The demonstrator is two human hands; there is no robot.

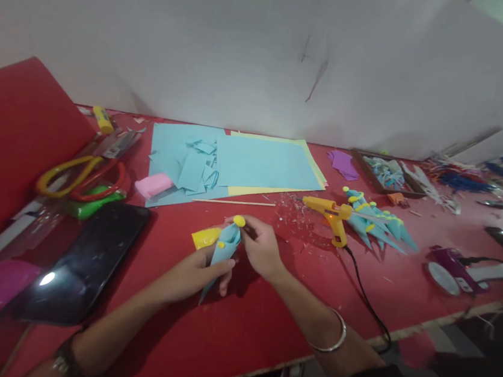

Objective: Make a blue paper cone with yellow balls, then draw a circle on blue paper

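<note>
The left hand [196,276] is closed around a blue paper cone [222,252], holding it tip-down just above the red table [240,326], near the middle. The right hand [262,250] pinches the cone's top, next to a yellow ball [239,221] on its rim. A yellow scrap [204,237] lies just left of the cone. To the right rest a glue gun [333,213] and finished cones [379,224]. Blue sheets [263,162] lie farther back, with scissors [80,175] and a phone [84,260] at left.

Blue paper cone [221,253] between left hand [194,274] and right hand [261,248] over red table [240,326]
</note>
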